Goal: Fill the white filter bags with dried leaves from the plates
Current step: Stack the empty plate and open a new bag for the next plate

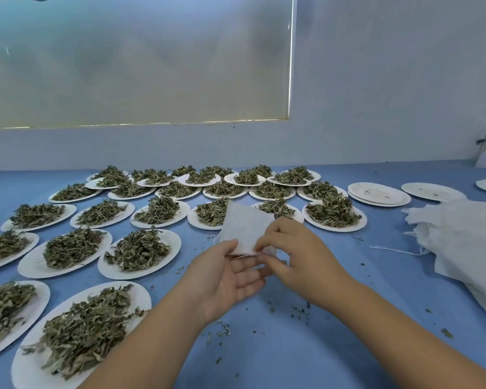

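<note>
Blue table, white wall

— What is the filter bag made of?
— Thin white non-woven cloth, matt and faintly fibrous. The pile of filter bags on the right looks the same, with white thread-like string.
— And the plates?
— White, paper-like, smooth and matt. The dried leaves look brittle, crinkled and dull.
— The table?
— A smooth matt blue covering. The far wall is flat matt paint, and the window pane looks frosted.
</note>
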Demonstrator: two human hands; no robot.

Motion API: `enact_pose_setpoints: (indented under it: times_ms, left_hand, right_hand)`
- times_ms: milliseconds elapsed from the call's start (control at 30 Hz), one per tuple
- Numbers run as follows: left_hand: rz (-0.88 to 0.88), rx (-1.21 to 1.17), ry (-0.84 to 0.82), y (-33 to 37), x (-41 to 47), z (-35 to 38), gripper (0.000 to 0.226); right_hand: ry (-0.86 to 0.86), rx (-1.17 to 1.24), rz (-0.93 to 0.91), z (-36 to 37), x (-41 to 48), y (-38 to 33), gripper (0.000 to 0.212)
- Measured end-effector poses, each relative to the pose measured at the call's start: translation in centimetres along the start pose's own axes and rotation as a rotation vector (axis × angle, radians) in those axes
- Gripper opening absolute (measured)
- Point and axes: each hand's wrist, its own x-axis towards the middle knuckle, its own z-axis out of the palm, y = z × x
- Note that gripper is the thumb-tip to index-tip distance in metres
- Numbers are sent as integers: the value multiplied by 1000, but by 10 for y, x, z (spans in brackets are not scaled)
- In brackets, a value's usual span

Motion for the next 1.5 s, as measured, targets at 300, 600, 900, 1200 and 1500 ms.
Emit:
enact_pose_setpoints:
  times_ms: [300, 600, 900, 1200, 1500]
  left_hand:
    - [76, 737, 249, 4, -10, -11, 50]
    - [316, 1589, 551, 13, -10, -24, 51]
    - [631, 1667, 459, 13, -15, -13, 30]
    - [718, 1737, 407, 9, 0, -24, 41]
    - [672, 1243, 433, 35, -45, -73, 15]
  right_hand:
    - [-48, 18, 164, -2, -1, 13, 9]
    - [-49, 66, 204, -1, 1, 17, 14]
    - [-12, 152, 192, 2, 11, 11, 12]
    - [63, 385, 246, 15, 22, -2, 11]
    - [32, 490, 260, 44, 62, -26, 15]
